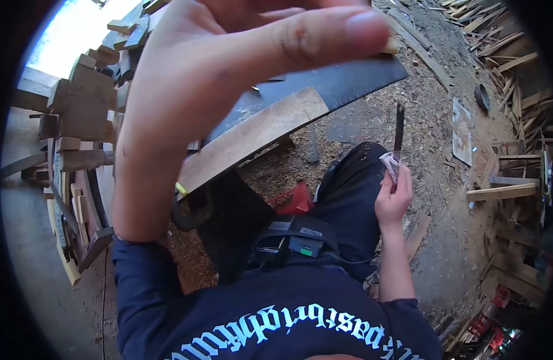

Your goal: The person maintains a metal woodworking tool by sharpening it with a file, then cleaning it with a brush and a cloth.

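My left hand (216,90) is raised close to the camera and fills the upper left of the view. Its thumb stretches across to the right and its fingers are cut off by the top edge. A small pale bit shows at the thumb tip, and I cannot tell whether the hand holds it. My right hand (393,195) is low at the right, above my dark trouser leg. It grips a narrow dark blade (399,129) that points upward, with a scrap of pale paper or cloth (388,162) wrapped at the grip.
A wooden board (258,132) lies under a long dark plank (342,81) in front of me. Wood blocks (78,102) are stacked at the left and scrap timber (504,192) at the right. A red object (297,201) sits by my leg. Sawdust covers the ground.
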`<action>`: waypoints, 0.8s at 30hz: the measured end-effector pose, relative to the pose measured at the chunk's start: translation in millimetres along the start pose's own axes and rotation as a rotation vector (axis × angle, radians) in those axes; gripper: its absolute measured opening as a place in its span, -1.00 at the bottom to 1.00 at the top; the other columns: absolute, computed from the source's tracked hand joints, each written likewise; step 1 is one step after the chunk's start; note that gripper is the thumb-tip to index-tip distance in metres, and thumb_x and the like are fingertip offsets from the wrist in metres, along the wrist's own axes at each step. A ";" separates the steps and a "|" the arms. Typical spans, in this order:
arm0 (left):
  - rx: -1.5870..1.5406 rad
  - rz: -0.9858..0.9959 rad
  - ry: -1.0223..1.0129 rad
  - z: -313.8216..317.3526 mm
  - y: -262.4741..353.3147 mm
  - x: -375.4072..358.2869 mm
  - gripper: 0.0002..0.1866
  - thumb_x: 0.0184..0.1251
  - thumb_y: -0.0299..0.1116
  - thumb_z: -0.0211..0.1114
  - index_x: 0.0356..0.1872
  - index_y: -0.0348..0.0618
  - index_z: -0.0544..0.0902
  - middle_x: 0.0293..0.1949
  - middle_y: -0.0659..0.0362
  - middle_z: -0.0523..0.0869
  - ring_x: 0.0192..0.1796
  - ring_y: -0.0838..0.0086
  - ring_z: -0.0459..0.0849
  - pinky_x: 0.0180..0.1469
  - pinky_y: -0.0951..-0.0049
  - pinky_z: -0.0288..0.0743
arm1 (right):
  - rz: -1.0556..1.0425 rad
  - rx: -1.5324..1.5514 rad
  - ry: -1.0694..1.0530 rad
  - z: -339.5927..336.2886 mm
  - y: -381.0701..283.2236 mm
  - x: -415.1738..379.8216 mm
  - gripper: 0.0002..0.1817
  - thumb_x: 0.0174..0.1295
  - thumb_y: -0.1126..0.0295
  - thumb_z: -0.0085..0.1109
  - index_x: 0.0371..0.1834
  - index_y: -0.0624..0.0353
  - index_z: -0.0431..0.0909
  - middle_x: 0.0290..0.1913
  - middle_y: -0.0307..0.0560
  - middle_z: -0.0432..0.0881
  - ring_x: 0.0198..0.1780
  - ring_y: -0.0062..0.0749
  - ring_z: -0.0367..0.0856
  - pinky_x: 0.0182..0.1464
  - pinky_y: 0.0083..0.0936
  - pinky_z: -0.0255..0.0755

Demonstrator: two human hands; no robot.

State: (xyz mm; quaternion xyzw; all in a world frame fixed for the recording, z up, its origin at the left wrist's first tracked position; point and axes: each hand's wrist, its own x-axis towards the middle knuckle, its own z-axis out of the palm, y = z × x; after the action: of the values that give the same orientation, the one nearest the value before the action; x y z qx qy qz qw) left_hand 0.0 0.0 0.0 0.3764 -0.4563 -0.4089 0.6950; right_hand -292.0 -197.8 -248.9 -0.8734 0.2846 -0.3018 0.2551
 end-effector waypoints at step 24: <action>1.395 -0.038 0.078 -78.3 -102.8 -28.8 -0.79 0.27 -0.29 0.50 -0.20 -0.20 0.77 -0.28 0.03 0.79 -0.22 0.14 0.79 -0.09 0.23 0.66 | -0.231 -0.075 -0.566 -11.2 -155.5 42.1 -0.69 0.48 0.53 0.07 0.24 0.36 0.43 -0.01 0.32 0.72 -0.03 0.28 0.75 -0.12 -0.05 0.64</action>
State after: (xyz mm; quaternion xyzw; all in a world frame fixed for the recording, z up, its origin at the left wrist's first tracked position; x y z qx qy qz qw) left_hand 43.5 -1.3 -125.1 0.7571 -0.5802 -0.0187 0.2998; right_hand -218.6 -118.2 -129.1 -0.9582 0.1119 -0.0626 0.2557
